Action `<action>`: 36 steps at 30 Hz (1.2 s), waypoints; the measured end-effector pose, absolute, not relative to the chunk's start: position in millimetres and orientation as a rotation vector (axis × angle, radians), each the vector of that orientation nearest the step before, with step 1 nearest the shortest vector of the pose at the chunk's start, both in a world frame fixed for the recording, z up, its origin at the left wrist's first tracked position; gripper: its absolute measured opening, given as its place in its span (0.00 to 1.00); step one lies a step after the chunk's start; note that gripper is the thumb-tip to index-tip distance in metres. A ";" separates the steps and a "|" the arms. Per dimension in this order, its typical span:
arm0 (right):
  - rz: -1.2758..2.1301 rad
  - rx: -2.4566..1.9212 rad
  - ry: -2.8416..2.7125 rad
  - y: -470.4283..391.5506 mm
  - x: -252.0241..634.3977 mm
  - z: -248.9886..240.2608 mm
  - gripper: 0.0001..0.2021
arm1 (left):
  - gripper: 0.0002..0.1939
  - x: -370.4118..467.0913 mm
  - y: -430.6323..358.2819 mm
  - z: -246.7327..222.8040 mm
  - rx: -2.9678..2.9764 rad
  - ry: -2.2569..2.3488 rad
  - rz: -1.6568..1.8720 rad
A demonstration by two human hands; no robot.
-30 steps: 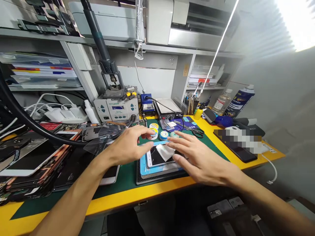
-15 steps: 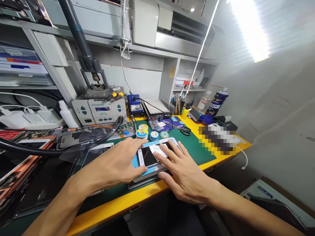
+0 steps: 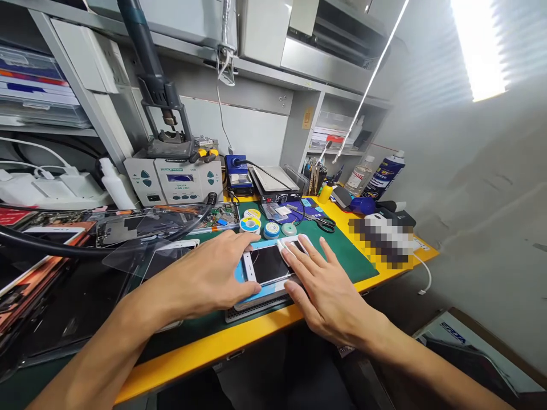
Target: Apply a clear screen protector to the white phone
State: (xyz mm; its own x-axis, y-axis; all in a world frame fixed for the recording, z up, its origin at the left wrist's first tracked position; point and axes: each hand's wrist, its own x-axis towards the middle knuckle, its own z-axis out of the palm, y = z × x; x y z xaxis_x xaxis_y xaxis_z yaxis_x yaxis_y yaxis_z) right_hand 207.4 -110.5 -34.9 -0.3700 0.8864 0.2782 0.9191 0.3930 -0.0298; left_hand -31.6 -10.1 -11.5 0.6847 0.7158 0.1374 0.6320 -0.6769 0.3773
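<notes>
A white-framed smartphone [image 3: 268,263] with a dark screen lies face up on a blue and white block-like holder [image 3: 273,288]. My left hand [image 3: 216,267] spans the left end of phone and holder, thumb at the near edge and fingers at the far edge. Under the fingertips of my right hand [image 3: 322,285] a white wipe [image 3: 284,246] is pressed on the right part of the screen. These fingers are stretched out, and the right thumb rests by the near edge. Part of the wipe is hidden beneath the fingers.
Solder spools [image 3: 250,224], scissors [image 3: 325,225] and a circuit board [image 3: 223,214] lie beyond the phone on the green mat [image 3: 354,256]. A rework station [image 3: 175,179] stands behind, with a black hose [image 3: 85,250] crossing at left. Another phone [image 3: 171,259] lies beside my left forearm.
My right hand has slid the wipe from the middle of the screen toward its right, far end. My left hand keeps its place on the phone's left end. The view has shifted slightly.
</notes>
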 end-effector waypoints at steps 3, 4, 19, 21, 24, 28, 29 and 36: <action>-0.221 -1.647 -2.384 -107.1 210.8 -35.6 0.28 | 0.35 -31.1 -8.9 -12.9 2.588 1.057 0.399; -0.219 -1.663 -2.377 -105.8 209.7 -35.5 0.28 | 0.35 -31.0 -8.5 -13.5 2.587 1.051 0.404; 0.008 -1.431 -2.411 -91.8 155.1 -25.2 0.30 | 0.32 -35.0 2.7 -23.1 2.566 0.995 0.472; 0.017 -1.422 -2.404 -92.0 153.7 -24.7 0.30 | 0.36 -35.2 2.7 -23.4 2.563 1.010 0.471; 0.047 -1.419 -2.416 -95.2 153.3 -23.1 0.29 | 0.41 -35.3 -0.3 -20.4 2.561 1.049 0.431; 0.110 -1.369 -2.467 -101.5 155.0 -20.1 0.28 | 0.41 -35.7 -4.7 -16.0 2.596 1.096 0.402; 0.127 -1.355 -2.473 -102.7 156.3 -19.5 0.28 | 0.39 -35.8 -5.0 -15.8 2.604 1.095 0.398; 0.296 -1.297 -2.519 -107.5 169.5 -21.3 0.26 | 0.33 -39.3 -1.1 -22.3 2.586 1.048 0.421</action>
